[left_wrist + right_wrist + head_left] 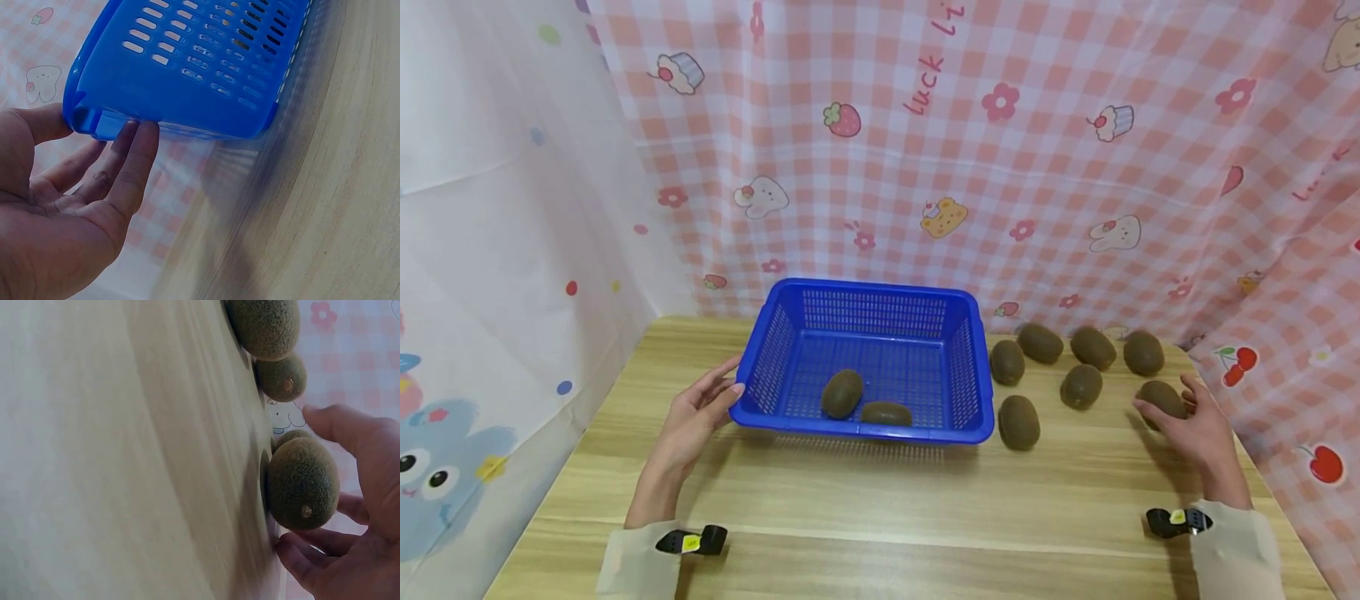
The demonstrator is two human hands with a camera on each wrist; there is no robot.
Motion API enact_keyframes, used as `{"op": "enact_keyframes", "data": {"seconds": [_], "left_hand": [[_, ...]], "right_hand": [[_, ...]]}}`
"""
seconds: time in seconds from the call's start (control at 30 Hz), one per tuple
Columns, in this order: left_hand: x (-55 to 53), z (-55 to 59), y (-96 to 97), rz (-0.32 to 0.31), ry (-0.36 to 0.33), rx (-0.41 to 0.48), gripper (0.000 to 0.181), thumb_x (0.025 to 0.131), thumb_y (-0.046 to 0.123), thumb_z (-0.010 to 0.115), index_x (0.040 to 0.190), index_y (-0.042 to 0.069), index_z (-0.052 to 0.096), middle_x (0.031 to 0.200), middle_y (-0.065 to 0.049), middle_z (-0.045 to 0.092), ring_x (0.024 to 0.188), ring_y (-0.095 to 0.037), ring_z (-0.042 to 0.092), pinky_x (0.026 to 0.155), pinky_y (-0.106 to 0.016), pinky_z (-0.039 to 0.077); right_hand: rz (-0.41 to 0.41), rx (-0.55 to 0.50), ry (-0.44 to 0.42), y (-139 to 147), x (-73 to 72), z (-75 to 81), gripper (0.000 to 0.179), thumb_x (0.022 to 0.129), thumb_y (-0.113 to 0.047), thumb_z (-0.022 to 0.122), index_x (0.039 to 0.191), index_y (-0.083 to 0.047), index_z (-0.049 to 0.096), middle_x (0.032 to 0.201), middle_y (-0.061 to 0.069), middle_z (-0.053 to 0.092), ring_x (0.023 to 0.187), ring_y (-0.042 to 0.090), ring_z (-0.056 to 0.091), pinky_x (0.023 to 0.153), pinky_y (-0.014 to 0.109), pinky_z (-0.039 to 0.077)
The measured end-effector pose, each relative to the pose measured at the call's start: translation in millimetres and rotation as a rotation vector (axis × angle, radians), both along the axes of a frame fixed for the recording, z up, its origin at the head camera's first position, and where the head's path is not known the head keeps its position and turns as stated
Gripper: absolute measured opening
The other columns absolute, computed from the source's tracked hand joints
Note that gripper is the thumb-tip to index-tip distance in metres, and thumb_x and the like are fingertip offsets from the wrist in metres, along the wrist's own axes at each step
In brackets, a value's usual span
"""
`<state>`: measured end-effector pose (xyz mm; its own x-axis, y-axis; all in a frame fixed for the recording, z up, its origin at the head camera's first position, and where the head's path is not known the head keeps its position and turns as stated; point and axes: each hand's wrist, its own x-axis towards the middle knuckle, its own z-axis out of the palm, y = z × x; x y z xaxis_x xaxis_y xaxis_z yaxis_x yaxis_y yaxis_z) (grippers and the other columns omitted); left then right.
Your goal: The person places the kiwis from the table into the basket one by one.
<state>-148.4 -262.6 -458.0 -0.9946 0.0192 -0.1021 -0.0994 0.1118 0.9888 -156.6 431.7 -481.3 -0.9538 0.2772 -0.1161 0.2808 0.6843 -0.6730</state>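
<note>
Wood-grain tabletop (pixel 880 508) under kiwis (pixel 1019 422); backdrop (pixel 880 158) apparently cloth.

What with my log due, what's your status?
Left hand gripping blue basket. Right hand spread around a kiwi. Two kiwis inside basket. Other kiwis between right hand and basket.

Pink checked cloth (pixel 895 171) hangs behind a table (pixel 865 508) — wood-grained

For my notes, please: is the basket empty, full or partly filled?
Partly filled: two kiwis lie in the basket, with bare space behind them.
</note>
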Motion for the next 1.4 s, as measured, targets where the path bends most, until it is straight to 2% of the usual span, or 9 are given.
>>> {"op": "enact_keyframes", "data": {"seconds": [0.13,0.23,0.33,0.4,0.83,1.4], "left_hand": [[0.2,0.4,-0.2,0.0,0.002,0.008,0.058,0.103,0.032,0.063,0.157,0.018,0.044,0.116,0.01,0.067,0.103,-0.003,0.067,0.088,-0.021,0.059],[0.0,0.1,-0.2,0.002,0.0,0.009,0.058,0.104,0.032,0.063,0.157,0.018,0.044,0.116,0.01,0.067,0.103,-0.003,0.068,0.089,-0.021,0.059],[-0.2,-0.2,0.1,0.004,-0.001,0.009,0.059,0.103,0.033,0.063,0.157,0.018,0.044,0.116,0.01,0.067,0.102,-0.003,0.068,0.089,-0.021,0.059],[-0.4,-0.6,0.0,0.002,-0.002,0.007,0.059,0.103,0.033,0.063,0.157,0.019,0.044,0.116,0.01,0.067,0.103,-0.003,0.067,0.089,-0.021,0.059],[-0.7,-0.1,0.3,0.002,-0.004,-0.003,0.058,0.104,0.033,0.063,0.157,0.02,0.044,0.118,0.009,0.066,0.104,-0.003,0.067,0.089,-0.021,0.059],[-1.6,-1.7,0.0,-0.001,0.001,-0.005,0.058,0.104,0.034,0.062,0.157,0.02,0.043,0.118,0.009,0.066,0.104,-0.003,0.067,0.089,-0.02,0.059]], "right_hand": [[-0.024,0.022,-0.002,1,0.6,-2.7,0.1,0.097,-0.052,0.063,0.163,0.002,0.011,0.155,0.043,0.028,0.14,0.059,0.033,0.107,0.068,0.036],[-0.051,0.048,0.016,0,1.3,-4.7,0.093,0.097,-0.05,0.065,0.161,0.003,0.021,0.151,0.041,0.038,0.135,0.054,0.042,0.095,0.045,0.047],[-0.076,0.069,0.029,-1,2.1,-6.8,0.086,0.097,-0.048,0.066,0.157,0.003,0.031,0.147,0.038,0.045,0.13,0.051,0.048,0.077,0.022,0.04],[-0.086,0.072,0.031,-1,2.5,-7.7,0.084,0.097,-0.048,0.066,0.156,0.003,0.033,0.146,0.037,0.047,0.129,0.049,0.05,0.072,0.017,0.035],[-0.109,0.061,0.005,-4,4.8,-3.4,0.087,0.096,-0.053,0.064,0.156,0.003,0.035,0.147,0.037,0.047,0.13,0.049,0.05,0.07,0.017,0.036],[-0.097,0.026,0.054,-17,4.4,2.4,0.085,0.095,-0.052,0.068,0.155,0.0,0.039,0.149,0.035,0.047,0.132,0.049,0.049,0.066,0.01,0.036]]}}
